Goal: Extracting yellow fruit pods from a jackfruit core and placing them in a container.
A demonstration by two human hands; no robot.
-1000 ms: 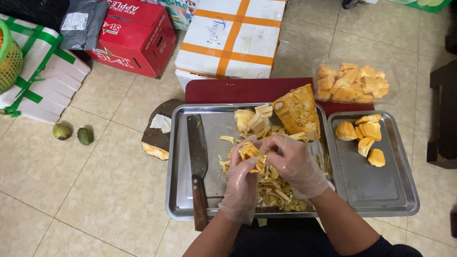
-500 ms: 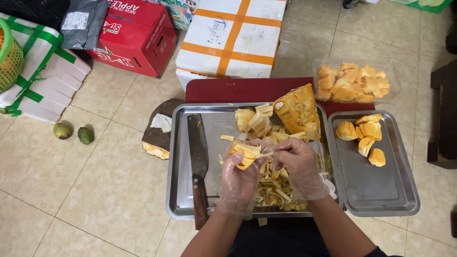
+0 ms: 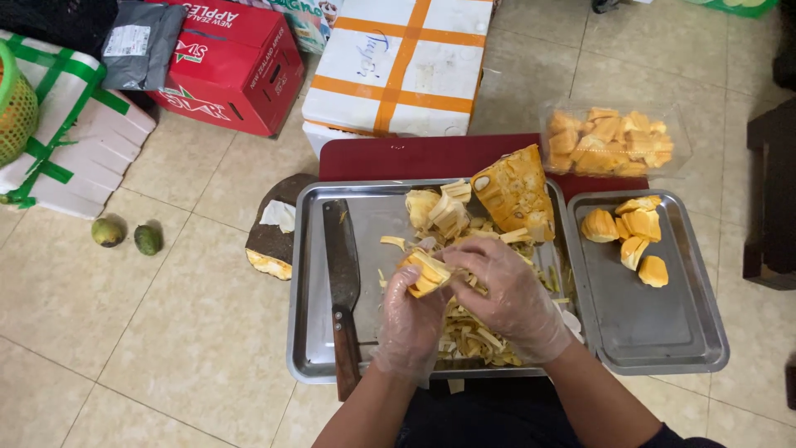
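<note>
Both hands wear clear plastic gloves. My left hand [image 3: 409, 319] holds an orange jackfruit pod [image 3: 424, 272] with pale fibres on it, above a large steel tray [image 3: 323, 357]. My right hand [image 3: 514, 297] grips the pod's upper right side, fingers pulling at its fibres. Under the hands lies a heap of pale yellow fibre strips [image 3: 473, 336]. A big jackfruit chunk [image 3: 516, 191] stands at the tray's far edge. A cleaver [image 3: 342, 278] with a wooden handle lies on the tray's left part.
A smaller steel tray [image 3: 655, 332] on the right holds several cleaned pods [image 3: 630, 232]. A clear plastic box [image 3: 612, 139] of pods sits behind it. A red board [image 3: 398, 156], cardboard boxes [image 3: 398, 66], rind piece [image 3: 269, 249] and two green fruits [image 3: 126, 236] lie around.
The pod has been lifted slightly and turned in my hands; my right fingers have shifted along it, pulling fibres away. The trays and cleaver have not moved.
</note>
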